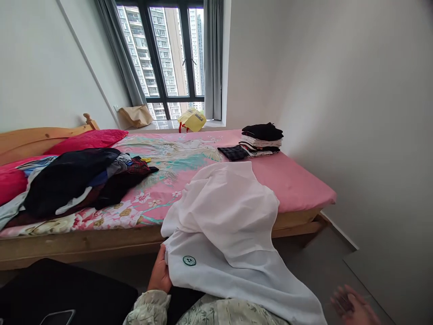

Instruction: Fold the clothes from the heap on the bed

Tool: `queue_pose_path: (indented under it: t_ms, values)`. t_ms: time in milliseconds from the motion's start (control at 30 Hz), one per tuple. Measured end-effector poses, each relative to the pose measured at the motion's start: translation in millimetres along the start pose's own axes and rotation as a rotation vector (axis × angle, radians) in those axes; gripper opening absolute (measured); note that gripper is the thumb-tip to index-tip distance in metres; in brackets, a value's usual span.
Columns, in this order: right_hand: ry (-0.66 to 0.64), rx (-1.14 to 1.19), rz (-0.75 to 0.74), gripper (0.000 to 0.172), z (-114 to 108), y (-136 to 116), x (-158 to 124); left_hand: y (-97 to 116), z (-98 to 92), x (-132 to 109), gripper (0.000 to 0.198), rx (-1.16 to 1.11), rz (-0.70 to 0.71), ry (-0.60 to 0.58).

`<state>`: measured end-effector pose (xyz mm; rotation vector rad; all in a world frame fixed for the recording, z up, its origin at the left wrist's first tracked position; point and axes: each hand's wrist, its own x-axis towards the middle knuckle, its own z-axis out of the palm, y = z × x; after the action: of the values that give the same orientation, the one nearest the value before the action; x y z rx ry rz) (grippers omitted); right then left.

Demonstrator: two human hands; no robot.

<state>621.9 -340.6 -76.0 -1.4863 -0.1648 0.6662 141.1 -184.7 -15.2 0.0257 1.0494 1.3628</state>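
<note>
A white garment [233, 212] with a round green emblem is draped over the bed's front edge and down across my lap. My left hand [160, 271] grips its left edge, fingers partly hidden under the cloth. Off to the lower right, apart from the fabric, my right hand [355, 307] hangs over the floor with nothing visible in it; it is slightly blurred, but its fingers look spread.
The bed [291, 180] has a pink floral sheet. A heap of dark clothes [77, 180] lies on its left. Folded clothes [260, 137] are stacked at the back right, beside a dark plaid folded piece [233, 152]. A yellow bag [192, 119] sits by the window.
</note>
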Motion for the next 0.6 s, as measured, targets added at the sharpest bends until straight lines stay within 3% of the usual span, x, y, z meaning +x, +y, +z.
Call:
queue_pose_path:
  t_ms: [100, 167, 267, 333, 367, 433, 500, 533, 600]
  values:
    - [0.017, 0.039, 0.022, 0.042, 24, -14, -9, -3, -1.3, -12, 0.041, -0.050, -0.068, -0.083]
    - [-0.082, -0.044, -0.030, 0.042, 48, -29, -30, -4, 3.3, -17, 0.047, -0.077, -0.065, -0.091]
    - [-0.420, -0.222, -0.177, 0.038, 92, -49, -81, -2, 11.8, -23, 0.052, -0.100, -0.015, -0.103]
    - [-0.699, -0.381, -0.361, 0.032, 123, -54, -123, 0, 16.3, -29, 0.052, -0.088, 0.028, -0.138]
    - [-0.831, -0.476, -0.474, 0.034, 137, -55, -143, 1, 18.1, -33, 0.051, -0.069, 0.051, -0.164]
    - [-1.055, -0.606, -0.709, 0.053, 164, -52, -176, 2, 20.8, -43, 0.047, -0.009, 0.096, -0.221]
    - [-1.167, -0.661, -0.886, 0.077, 185, -46, -197, 3, 22.9, -55, 0.040, 0.065, 0.119, -0.279]
    - [-1.199, -0.668, -0.937, 0.077, 193, -42, -203, 3, 23.8, -61, 0.035, 0.099, 0.114, -0.311]
    - [-1.223, -0.666, -0.936, 0.049, 201, -38, -206, 2, 24.9, -70, 0.027, 0.155, 0.086, -0.380]
